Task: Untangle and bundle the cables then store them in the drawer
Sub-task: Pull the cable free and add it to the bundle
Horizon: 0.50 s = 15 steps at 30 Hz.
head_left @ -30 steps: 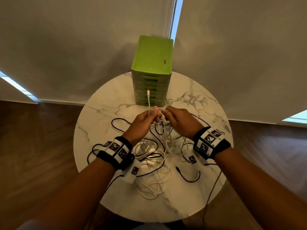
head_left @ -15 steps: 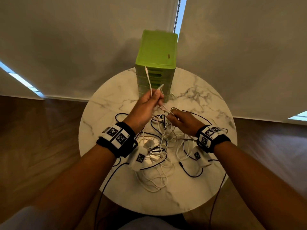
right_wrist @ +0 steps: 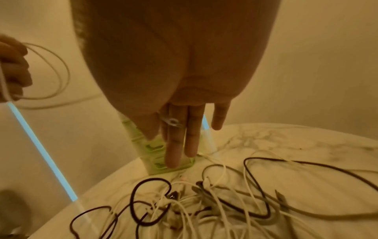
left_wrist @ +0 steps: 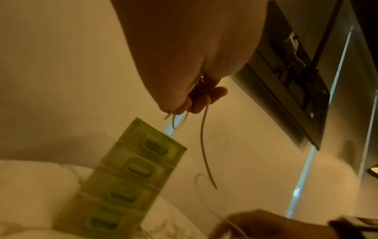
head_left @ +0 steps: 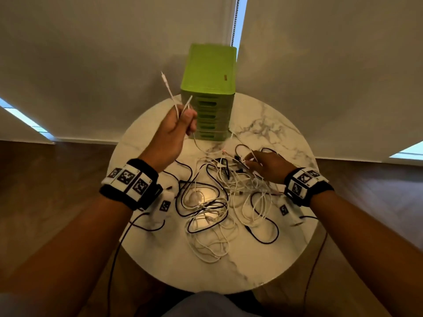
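Observation:
A tangle of white and black cables [head_left: 217, 197] [right_wrist: 204, 202] lies on the round marble table [head_left: 263, 259]. My left hand [head_left: 186, 120] [left_wrist: 200, 100] is raised above the table's far left and grips a white cable [head_left: 170, 94] [left_wrist: 204, 153]. Its two ends stick up from the fist, and the rest trails down to the pile. My right hand [head_left: 251, 162] hovers low over the tangle's far right with straight fingers [right_wrist: 174, 145], holding nothing. The green drawer unit [head_left: 208, 88] [left_wrist: 131, 177] stands at the table's far edge, all drawers closed.
Thin black cables hang off the table's front left [head_left: 114, 259] and right [head_left: 318, 259] edges. Pale blinds hang close behind the drawer unit. A dark wall-mounted panel [left_wrist: 296, 72] shows in the left wrist view. Wooden floor surrounds the table.
My left hand has risen up and leftward, pulling the white cable out of the pile. My right hand has parted from the left one and dropped to the right over the tangle.

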Available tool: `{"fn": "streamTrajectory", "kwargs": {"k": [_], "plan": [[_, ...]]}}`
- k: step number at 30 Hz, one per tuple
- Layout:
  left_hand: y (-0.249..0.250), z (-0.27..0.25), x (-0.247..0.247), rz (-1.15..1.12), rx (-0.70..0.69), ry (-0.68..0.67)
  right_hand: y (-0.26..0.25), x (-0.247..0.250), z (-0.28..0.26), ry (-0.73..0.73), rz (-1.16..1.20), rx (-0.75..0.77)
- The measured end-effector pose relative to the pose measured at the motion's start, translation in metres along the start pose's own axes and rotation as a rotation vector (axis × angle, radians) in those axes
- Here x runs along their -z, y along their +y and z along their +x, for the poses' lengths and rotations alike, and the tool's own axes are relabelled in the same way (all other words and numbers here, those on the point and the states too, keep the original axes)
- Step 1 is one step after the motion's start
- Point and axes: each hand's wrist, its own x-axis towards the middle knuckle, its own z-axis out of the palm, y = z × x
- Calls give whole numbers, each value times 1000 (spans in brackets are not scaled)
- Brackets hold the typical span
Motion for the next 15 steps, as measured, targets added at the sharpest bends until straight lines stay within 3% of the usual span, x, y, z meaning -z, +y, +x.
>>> {"fn": "streamTrajectory", "kwargs": {"k": [4, 8, 11, 15], "plan": [[5, -12, -43, -112, 52, -222, 16, 11, -20, 53, -43, -27], [19, -14, -93, -186, 10, -398, -2, 10, -66, 169, 14, 228], [29, -10, -124, -182, -64, -433, -19, 10, -98, 138, 178, 256], [32, -3, -146, -154, -111, -402, -16, 11, -137, 194, 129, 259]]}}
